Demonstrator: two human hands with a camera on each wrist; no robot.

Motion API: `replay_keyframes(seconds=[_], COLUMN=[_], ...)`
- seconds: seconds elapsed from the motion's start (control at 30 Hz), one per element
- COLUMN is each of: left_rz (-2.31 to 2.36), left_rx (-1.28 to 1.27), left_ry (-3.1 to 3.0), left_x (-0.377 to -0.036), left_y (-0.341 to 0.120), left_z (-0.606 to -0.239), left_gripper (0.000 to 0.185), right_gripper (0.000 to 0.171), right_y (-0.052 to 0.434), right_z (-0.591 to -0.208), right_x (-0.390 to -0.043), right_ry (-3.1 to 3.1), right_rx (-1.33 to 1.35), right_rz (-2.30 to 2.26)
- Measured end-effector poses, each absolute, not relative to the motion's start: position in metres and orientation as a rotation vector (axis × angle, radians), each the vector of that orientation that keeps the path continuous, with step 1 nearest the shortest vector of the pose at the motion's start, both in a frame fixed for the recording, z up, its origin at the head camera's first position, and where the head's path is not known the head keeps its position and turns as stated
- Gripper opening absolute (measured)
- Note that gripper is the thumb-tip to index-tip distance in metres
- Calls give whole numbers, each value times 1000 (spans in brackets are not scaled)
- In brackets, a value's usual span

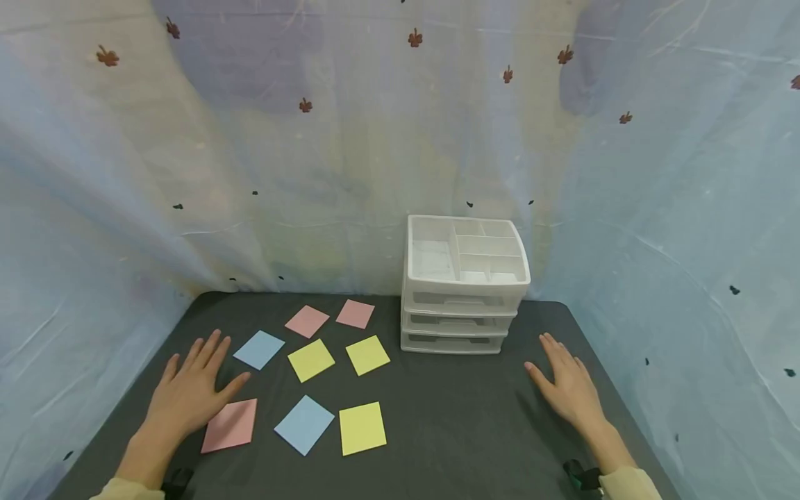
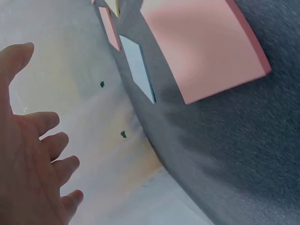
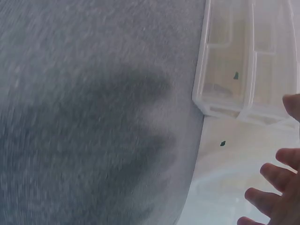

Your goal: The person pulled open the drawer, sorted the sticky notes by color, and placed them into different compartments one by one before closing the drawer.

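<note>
My left hand [image 1: 190,389] lies flat on the dark table [image 1: 450,423] with its fingers spread, holding nothing. Its thumb is just above a pink sticky-note pad [image 1: 230,425], seen close up as the pink pad [image 2: 204,47] in the left wrist view. My right hand [image 1: 565,382] rests flat and open on the table at the right, a little right of the white drawer unit [image 1: 462,288]. Several coloured pads lie between the hands: a blue pad [image 1: 259,348], a yellow pad [image 1: 310,360], another yellow pad [image 1: 362,428].
The white three-drawer organiser [image 3: 248,61] stands at the back of the table with an open compartment tray on top. A pale patterned cloth [image 1: 375,139] hangs behind and on both sides. Two pink pads [image 1: 355,314] lie near the back edge.
</note>
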State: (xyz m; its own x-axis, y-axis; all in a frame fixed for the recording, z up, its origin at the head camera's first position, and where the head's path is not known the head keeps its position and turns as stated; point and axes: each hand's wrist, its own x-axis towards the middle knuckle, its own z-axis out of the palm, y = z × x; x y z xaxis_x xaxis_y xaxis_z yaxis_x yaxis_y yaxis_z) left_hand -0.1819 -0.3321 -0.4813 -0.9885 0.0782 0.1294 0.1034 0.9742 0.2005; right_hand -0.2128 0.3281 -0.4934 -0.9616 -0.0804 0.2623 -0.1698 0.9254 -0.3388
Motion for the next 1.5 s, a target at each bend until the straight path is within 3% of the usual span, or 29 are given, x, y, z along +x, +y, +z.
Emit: replay_keyframes(seconds=[0.53,0.8,1.5], left_rz=[-245,-254,-235], left_rx=[-248,-290,-435], left_ry=[-2785,-2738,-2688], left_x=[-190,-201,-240], left_y=[-303,-284,-223], left_z=[-470,-465,-428], left_gripper=[79,76,76], right_gripper=[51,38,39], right_y=[301,278,225], right_z=[-503,-500,-495], right_x=[-216,-218,-232], right_ry=[-2503,-2319,-1824], right_rx=[95,12,-98], right_rz=[859,1174,2063])
